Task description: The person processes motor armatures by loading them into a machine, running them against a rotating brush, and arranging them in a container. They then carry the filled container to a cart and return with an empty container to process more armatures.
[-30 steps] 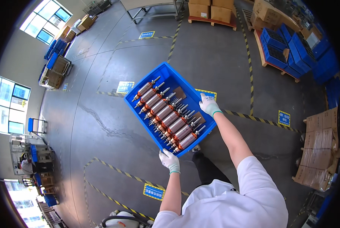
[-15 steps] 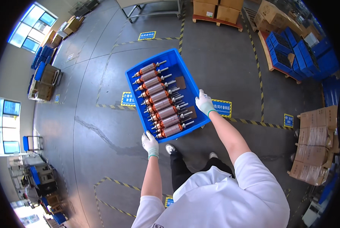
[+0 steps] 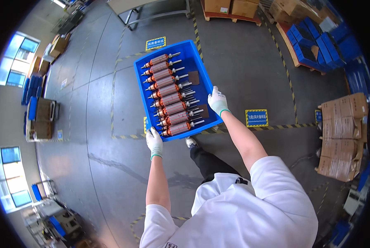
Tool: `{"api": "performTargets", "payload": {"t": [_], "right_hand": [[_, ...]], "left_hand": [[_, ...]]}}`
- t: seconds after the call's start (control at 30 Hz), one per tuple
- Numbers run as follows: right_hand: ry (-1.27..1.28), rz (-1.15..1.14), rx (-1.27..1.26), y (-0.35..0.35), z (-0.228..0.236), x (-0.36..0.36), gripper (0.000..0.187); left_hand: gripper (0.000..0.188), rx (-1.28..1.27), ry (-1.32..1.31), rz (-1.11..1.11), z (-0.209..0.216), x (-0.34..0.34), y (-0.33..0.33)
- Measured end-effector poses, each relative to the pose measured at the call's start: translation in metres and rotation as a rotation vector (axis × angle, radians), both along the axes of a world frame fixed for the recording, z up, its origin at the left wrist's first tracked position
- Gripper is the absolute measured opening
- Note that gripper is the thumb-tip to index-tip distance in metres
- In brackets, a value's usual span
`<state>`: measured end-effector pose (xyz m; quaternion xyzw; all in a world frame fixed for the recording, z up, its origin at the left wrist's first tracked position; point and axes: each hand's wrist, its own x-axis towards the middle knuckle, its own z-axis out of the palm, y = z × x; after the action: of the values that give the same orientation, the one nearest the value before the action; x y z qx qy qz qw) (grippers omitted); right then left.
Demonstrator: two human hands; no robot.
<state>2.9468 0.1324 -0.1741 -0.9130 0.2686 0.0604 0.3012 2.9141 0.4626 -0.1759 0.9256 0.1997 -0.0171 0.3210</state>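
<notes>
A blue plastic bin (image 3: pixel 198 62) is carried in front of me above the floor. Several motor armatures (image 3: pixel 167 91), with copper windings and steel shafts, lie side by side in a row along its left part. Pieces of brown cardboard (image 3: pixel 193 77) show on the right of the bin's bottom. My left hand (image 3: pixel 154 142), in a white glove, is closed on the near left corner. On the right edge, my gloved right hand (image 3: pixel 217 101) grips the rim. The undersides of the fingers are hidden by the bin.
A grey metal table (image 3: pixel 131 5) stands ahead. Cardboard boxes on a red pallet (image 3: pixel 232 16) are at the far right, near stacked blue crates (image 3: pixel 317 43). Wrapped cartons (image 3: pixel 344 136) stand to the right. Striped floor tape and a blue floor sign (image 3: pixel 256 118) mark the ground.
I have stepped forward, and the floor markings and pallets have shifted in view. The bin sits slightly higher and further left in the picture, still held by both hands.
</notes>
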Motion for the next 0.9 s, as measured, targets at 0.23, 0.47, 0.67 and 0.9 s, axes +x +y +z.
{"api": "performTargets", "payload": {"t": [0.23, 0.47, 0.67, 0.9], "right_hand": [[-0.165, -0.114, -0.092, 0.059, -0.034, 0.083, 0.021], [-0.122, -0.185, -0.116, 0.111, -0.078, 0.107, 0.024], [-0.105, -0.254, -0.053, 0.138, -0.076, 0.123, 0.03], [-0.098, -0.305, -0.049, 0.156, -0.073, 0.139, 0.033]], "left_hand": [[0.047, -0.162, 0.001, -0.108, 0.0, 0.119, 0.052], [0.054, -0.133, 0.075, -0.204, -0.045, 0.163, 0.094], [0.056, -0.065, -0.04, -0.294, -0.084, 0.192, 0.126], [0.057, -0.094, 0.026, -0.377, -0.09, 0.233, 0.141]]}}
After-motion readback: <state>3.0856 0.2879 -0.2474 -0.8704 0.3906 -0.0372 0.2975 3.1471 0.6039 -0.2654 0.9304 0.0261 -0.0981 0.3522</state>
